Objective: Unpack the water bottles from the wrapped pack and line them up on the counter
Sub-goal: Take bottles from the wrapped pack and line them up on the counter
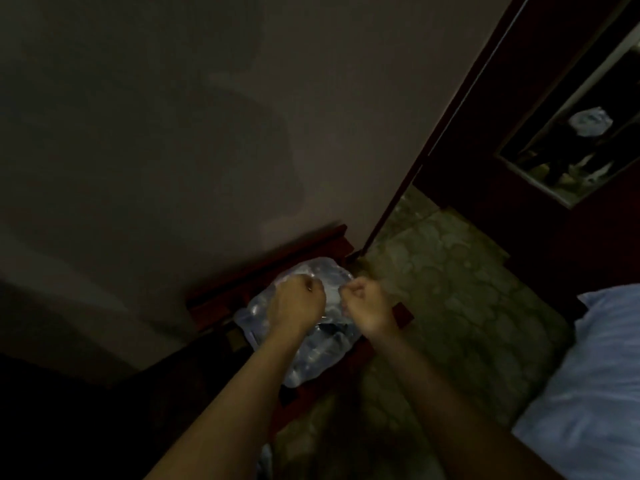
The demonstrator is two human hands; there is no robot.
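The room was dim, and the clear plastic-wrapped pack of water bottles (pixel 311 337) sat on a low, dark reddish-brown wooden stand (pixel 221 303) pushed against a plain pale wall (pixel 207 116). Both bare forearms reached down from the bottom of the view to the pack's top. The left hand (pixel 298 299) was curled into a fist over the wrap on the wall side, and the right hand (pixel 365 301) was curled likewise just beside it, the two fists close together but not touching. Each seemed to pinch a bunch of the crinkled film between fingers and thumb, though the blur and low light left the exact hold unclear. Rounded bottle shapes showed faintly through the wrap below the hands, all of them inside the pack. To the right of the stand lay a mottled greenish patterned floor (pixel 450 289), and a pale blue rumpled cloth (pixel 588 375) filled the lower right corner. At upper right a dark wooden frame held a mirror-like panel (pixel 571 140) in which a pale crumpled shape (pixel 590 122) could be seen.
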